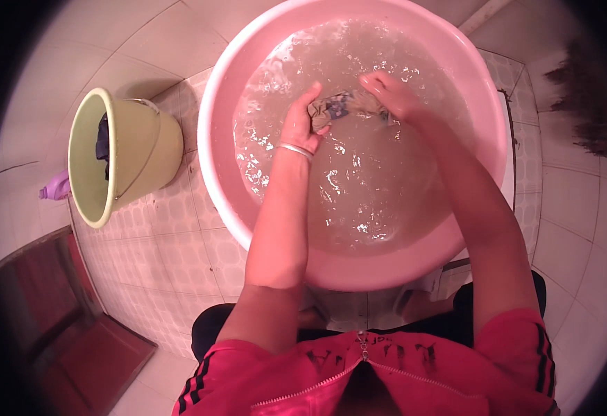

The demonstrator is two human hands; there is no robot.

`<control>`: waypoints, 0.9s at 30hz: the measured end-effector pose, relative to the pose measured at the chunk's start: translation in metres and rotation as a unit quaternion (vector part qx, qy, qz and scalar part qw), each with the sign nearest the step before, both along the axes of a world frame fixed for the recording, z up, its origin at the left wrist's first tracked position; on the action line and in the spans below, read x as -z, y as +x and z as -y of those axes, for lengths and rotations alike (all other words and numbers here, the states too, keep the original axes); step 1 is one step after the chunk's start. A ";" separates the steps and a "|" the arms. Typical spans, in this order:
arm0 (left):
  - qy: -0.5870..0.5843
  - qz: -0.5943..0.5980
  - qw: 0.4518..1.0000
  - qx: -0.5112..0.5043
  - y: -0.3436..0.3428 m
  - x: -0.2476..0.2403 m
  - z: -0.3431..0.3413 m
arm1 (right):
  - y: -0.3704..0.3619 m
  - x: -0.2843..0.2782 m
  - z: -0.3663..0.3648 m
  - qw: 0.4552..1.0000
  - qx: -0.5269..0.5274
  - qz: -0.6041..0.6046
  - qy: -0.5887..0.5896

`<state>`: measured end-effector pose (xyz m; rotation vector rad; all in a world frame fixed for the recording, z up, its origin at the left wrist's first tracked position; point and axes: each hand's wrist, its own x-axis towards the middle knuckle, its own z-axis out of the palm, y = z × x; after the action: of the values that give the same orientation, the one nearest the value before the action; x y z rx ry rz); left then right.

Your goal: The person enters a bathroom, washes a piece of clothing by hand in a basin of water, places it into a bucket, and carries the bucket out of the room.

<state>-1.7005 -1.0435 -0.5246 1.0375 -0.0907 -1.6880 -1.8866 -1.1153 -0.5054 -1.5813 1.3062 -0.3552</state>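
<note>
A wet, bunched beige cloth with a blue pattern (pixel 345 106) stretches between my two hands, at the surface of cloudy water in a large pink tub (pixel 359 267). My left hand (pixel 302 122), with a pale bracelet at the wrist, grips the cloth's left end, thumb raised. At the right end, my right hand (pixel 392 96) is closed over the fabric, a little blurred, and its palm side is hidden. Part of the cloth lies under the fingers.
Left of the tub stands a yellow-green bucket (pixel 147 149) with dark fabric (pixel 102 147) inside. A purple bottle (pixel 56 187) is behind it. Dark red panels (pixel 99 360) lie at the lower left. Tiled floor (pixel 172 256) surrounds the tub, with a tiled wall (pixel 574 201) at right.
</note>
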 end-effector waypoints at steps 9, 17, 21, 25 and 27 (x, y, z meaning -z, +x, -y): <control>-0.078 0.287 0.925 0.235 0.004 0.012 -0.002 | -0.050 0.045 -0.009 0.996 -0.023 0.086 0.023; -0.002 0.336 0.894 0.295 0.001 0.011 -0.003 | -0.060 0.047 0.014 0.985 -0.054 0.154 0.055; -0.031 0.067 0.995 0.061 -0.027 0.005 -0.016 | -0.042 0.031 -0.007 0.962 0.004 0.240 0.128; -0.009 0.120 0.993 -0.020 -0.054 0.005 -0.011 | -0.039 0.025 -0.010 0.961 0.057 0.215 0.163; -0.009 0.040 0.998 -0.047 -0.046 0.023 -0.006 | -0.026 0.023 -0.013 0.973 0.091 0.190 0.098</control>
<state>-1.7468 -1.0377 -0.5476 1.0794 -0.1074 -1.5574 -1.9127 -1.1028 -0.5289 -1.1625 1.1497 -0.5936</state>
